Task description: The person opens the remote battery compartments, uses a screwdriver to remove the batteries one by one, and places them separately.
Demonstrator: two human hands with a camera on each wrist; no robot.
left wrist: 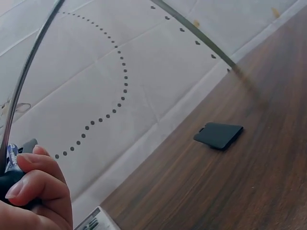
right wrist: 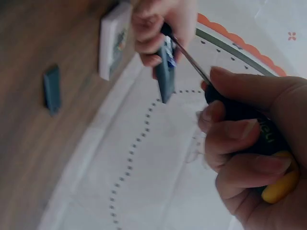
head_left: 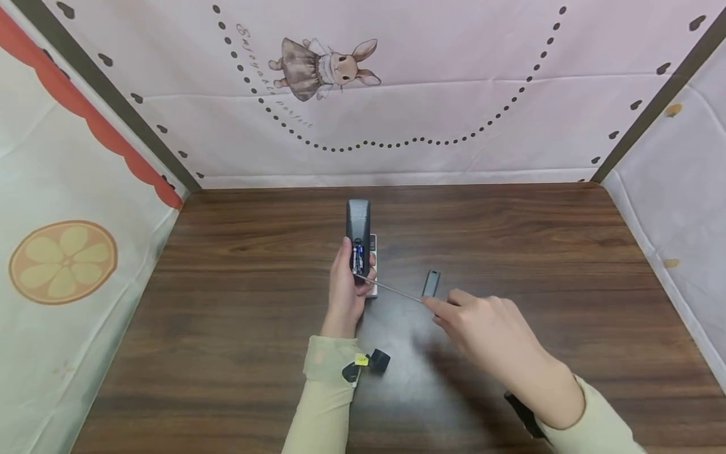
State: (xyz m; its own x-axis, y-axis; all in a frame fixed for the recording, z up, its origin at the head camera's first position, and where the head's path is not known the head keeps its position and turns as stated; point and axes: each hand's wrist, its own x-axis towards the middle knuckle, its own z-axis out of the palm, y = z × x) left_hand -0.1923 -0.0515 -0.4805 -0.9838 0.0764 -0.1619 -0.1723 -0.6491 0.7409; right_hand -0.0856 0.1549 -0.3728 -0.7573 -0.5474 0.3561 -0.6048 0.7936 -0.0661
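Observation:
My left hand [head_left: 347, 284] grips a dark grey remote control [head_left: 358, 217], its back facing up and its battery compartment uncovered. Blue-and-silver batteries [head_left: 358, 257] show inside. In my right hand [head_left: 493, 334] is a screwdriver, its black handle with a yellow end [right wrist: 280, 179] wrapped by the fingers in the right wrist view. The thin metal shaft [head_left: 394, 290] reaches left, and its tip meets the lower end of the compartment; whether it touches a battery I cannot tell. A dark battery cover [head_left: 432, 283] lies on the table, just beyond the right hand's fingertips.
A white box [head_left: 373, 291] with printed markings lies on the brown wooden table [head_left: 238, 302], partly hidden behind the left hand and remote. Printed fabric walls [head_left: 454, 82] stand at the back and both sides. Black wrist cameras [head_left: 379, 360] sit at the sleeves.

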